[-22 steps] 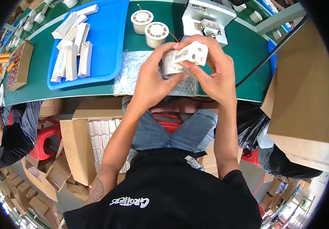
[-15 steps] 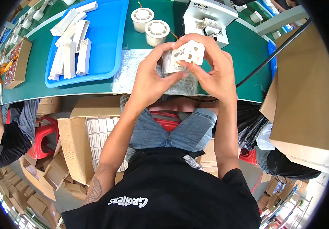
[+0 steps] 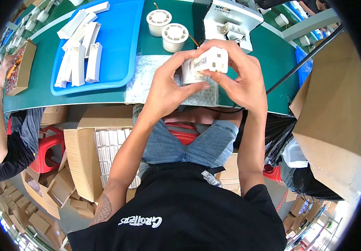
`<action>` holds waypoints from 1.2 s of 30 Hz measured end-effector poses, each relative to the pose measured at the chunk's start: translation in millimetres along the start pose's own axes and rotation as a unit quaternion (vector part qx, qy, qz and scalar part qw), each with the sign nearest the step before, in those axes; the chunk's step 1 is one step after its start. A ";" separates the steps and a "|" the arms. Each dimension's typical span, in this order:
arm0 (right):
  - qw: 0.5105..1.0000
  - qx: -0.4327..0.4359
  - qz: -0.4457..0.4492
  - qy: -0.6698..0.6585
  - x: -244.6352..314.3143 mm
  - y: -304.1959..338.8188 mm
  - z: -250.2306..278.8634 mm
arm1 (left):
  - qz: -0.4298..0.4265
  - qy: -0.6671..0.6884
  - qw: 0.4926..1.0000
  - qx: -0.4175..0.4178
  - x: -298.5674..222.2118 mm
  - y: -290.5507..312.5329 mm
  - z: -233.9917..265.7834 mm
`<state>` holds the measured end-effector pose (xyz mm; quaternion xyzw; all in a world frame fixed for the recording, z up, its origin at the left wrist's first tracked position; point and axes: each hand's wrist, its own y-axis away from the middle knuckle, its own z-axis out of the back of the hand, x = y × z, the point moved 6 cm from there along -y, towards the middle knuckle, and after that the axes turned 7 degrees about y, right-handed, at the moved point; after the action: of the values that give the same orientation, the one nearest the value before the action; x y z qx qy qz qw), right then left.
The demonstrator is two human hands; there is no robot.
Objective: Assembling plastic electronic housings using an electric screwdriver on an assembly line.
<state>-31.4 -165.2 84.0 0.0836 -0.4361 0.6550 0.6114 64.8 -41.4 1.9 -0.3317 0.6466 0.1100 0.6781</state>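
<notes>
Head view: right hand (image 3: 245,79) still pinches white casing (image 3: 209,62); co-worker's hand (image 3: 6,65) reached carton (image 3: 26,69).

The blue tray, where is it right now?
In the head view, the blue tray lies on the green table at the upper left, just left of the two white cylinders, with white casings lying in it.

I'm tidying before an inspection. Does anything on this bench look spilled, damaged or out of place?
Nothing looks spilled or clearly damaged. The nearest thing to untidy is the blue tray, where long white pieces lie at mixed angles, some overlapping. The two white cylinders beyond the left hand stand upright.
</notes>
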 end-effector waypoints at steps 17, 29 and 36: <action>0.889 -0.447 0.064 0.075 -4.3 -74.6 153.0 | -0.070 -0.164 0.984 -0.003 -18.9 1.7 -9.2; 0.739 -0.125 0.299 -0.591 -21.3 -52.4 154.7 | -0.019 -0.090 0.996 0.003 0.1 -4.4 -2.4; 0.935 -0.165 0.006 -0.314 5.7 -21.1 123.9 | -0.022 -0.098 0.995 -0.021 1.8 -2.0 -2.0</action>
<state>-66.8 -247.2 172.6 0.1808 -0.7082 0.5180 0.4444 64.6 -44.7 0.8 -0.3476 0.5670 0.1402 0.7335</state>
